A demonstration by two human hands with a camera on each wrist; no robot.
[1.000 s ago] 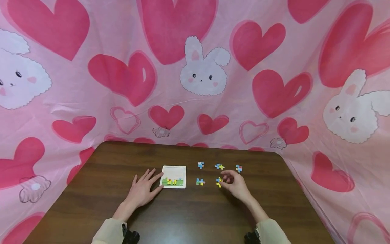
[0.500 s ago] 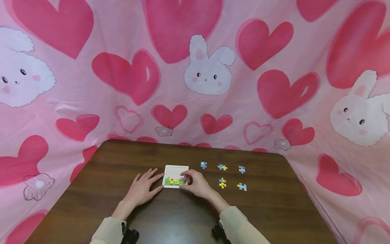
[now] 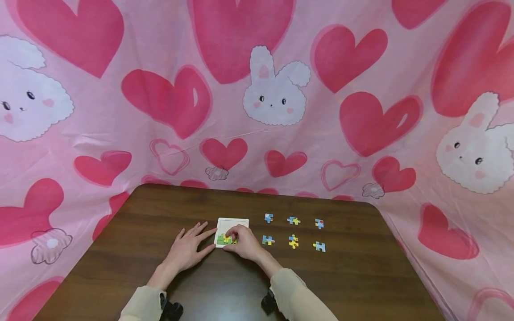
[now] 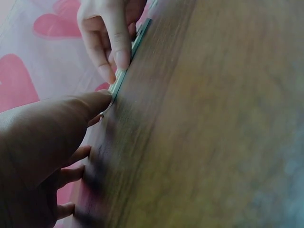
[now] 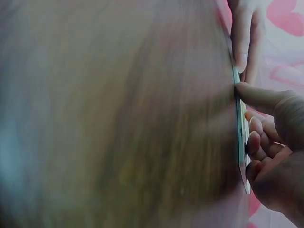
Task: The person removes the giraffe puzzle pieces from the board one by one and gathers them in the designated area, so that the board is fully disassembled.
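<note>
In the head view a small white-framed jigsaw tray (image 3: 233, 220) lies on the dark wooden table. A strip of green and yellow pieces (image 3: 220, 240) fills its near part. My left hand (image 3: 186, 249) is spread flat at its left, thumb and index finger touching the frame. My right hand (image 3: 246, 244) reaches over the tray, covering its lower right. In the right wrist view, the right thumb (image 5: 259, 97) meets the tray's near edge (image 5: 240, 133), with the other fingers curled above it. Whether a piece sits between those fingertips is hidden.
Loose blue and yellow jigsaw pieces lie in two rows to the right of the tray, among them a yellow one (image 3: 293, 241) and a blue one (image 3: 319, 246). Behind the table (image 3: 188, 200) hangs a pink cloth (image 3: 168, 107) with hearts and rabbits.
My right hand has moved left, from beside the loose pieces to over the tray, uncovering pieces on the table. The left hand stays at the tray; the head view has shifted slightly.
</note>
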